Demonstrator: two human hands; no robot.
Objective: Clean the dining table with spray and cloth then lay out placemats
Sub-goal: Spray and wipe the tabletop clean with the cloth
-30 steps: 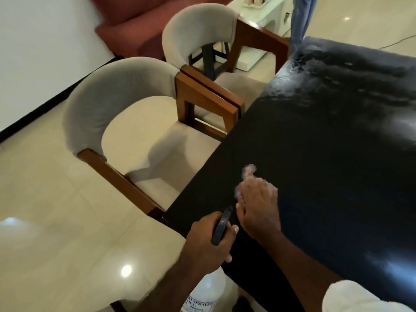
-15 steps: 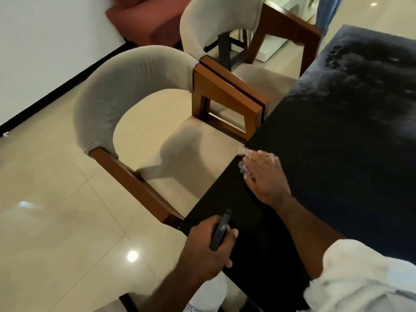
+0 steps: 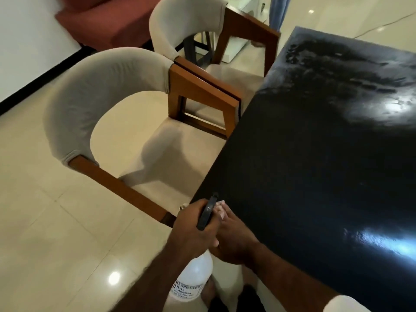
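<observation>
The black glossy dining table (image 3: 315, 154) fills the right side, with wet smears at its far end. My left hand (image 3: 193, 228) grips a white spray bottle (image 3: 193, 280) by its black trigger head, just off the table's near-left corner. Right beside it and touching it, my right hand (image 3: 234, 242) presses a small pale cloth (image 3: 219, 209) on that corner. Only a scrap of the cloth shows past my fingers. No placemats are in view.
Two grey-backed wooden chairs stand along the table's left edge, the near chair (image 3: 101, 86) and the far chair (image 3: 184, 21). A red sofa (image 3: 108, 21) sits against the wall. A person's leg in blue jeans (image 3: 276, 10) stands by a white cabinet (image 3: 243, 30) beyond the table.
My right hand slid the cloth out to the table's left edge, then back toward me to the near corner beside my left hand. The left hand kept hold of the bottle.
</observation>
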